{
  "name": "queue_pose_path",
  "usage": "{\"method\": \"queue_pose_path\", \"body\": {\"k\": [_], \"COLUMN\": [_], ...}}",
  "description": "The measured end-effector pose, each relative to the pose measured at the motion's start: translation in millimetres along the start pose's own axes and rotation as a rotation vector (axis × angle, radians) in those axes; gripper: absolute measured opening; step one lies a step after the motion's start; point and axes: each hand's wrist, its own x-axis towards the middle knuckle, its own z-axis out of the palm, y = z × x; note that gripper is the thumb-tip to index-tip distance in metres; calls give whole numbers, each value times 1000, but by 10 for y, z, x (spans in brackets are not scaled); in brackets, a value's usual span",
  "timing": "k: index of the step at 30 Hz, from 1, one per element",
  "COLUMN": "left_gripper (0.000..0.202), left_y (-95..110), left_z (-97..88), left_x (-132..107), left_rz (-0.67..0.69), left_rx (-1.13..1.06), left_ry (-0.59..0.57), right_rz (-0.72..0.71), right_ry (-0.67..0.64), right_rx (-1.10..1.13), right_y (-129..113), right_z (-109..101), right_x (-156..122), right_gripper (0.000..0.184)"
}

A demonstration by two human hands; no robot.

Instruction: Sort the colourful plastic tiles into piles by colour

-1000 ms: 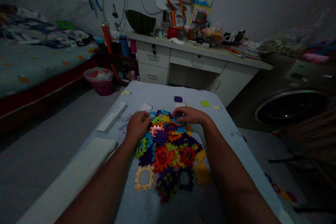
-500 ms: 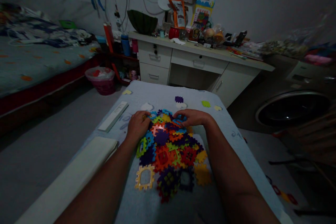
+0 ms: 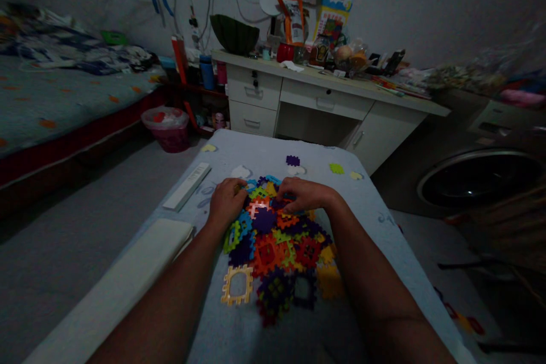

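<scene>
A pile of colourful plastic interlocking tiles (image 3: 264,220) with toothed edges lies on the cloth-covered table between my forearms. My left hand (image 3: 228,199) rests at the pile's far left edge, fingers curled; a small yellowish patch shows by the fingertips, but what they hold, if anything, is hidden. Over the far right part of the pile, my right hand (image 3: 307,193) bends downward. Its thumb and fingers are apart, touching dark purple and orange tiles. Nearer to me lie a pale yellow frame tile (image 3: 226,287), a purple window tile (image 3: 275,291) and an orange-yellow tile (image 3: 330,282).
A purple tile (image 3: 292,160) and a lime green tile (image 3: 336,168) lie apart beyond the pile. On the left are a narrow white box (image 3: 186,187) and a long white slab (image 3: 123,281). A cluttered desk (image 3: 256,88) and a washing machine (image 3: 478,148) stand behind.
My right hand has shifted slightly left and inward over the pile, its fingers closer together. My left hand stays at the left edge. The view has moved slightly.
</scene>
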Motion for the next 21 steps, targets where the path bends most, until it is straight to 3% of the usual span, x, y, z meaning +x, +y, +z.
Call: {"method": "queue_pose_path", "body": {"k": [7, 13, 15, 19, 21], "left_gripper": [27, 27, 27, 26, 26], "left_y": [-1, -7, -5, 2, 7], "left_z": [-7, 1, 3, -3, -8], "left_x": [7, 7, 3, -1, 0], "left_rz": [-3, -2, -6, -13, -8], "left_rx": [5, 15, 20, 31, 29], "left_ry": [-7, -10, -11, -20, -21], "right_rz": [-107, -169, -68, 267, 411], "right_ry": [72, 288, 429, 804, 928], "right_rx": [121, 415, 488, 512, 494], "right_y": [25, 86, 158, 420, 589], "right_z": [-56, -87, -76, 7, 73], "right_x": [-27, -45, -37, 17, 52], "right_gripper": [17, 12, 15, 26, 32]}}
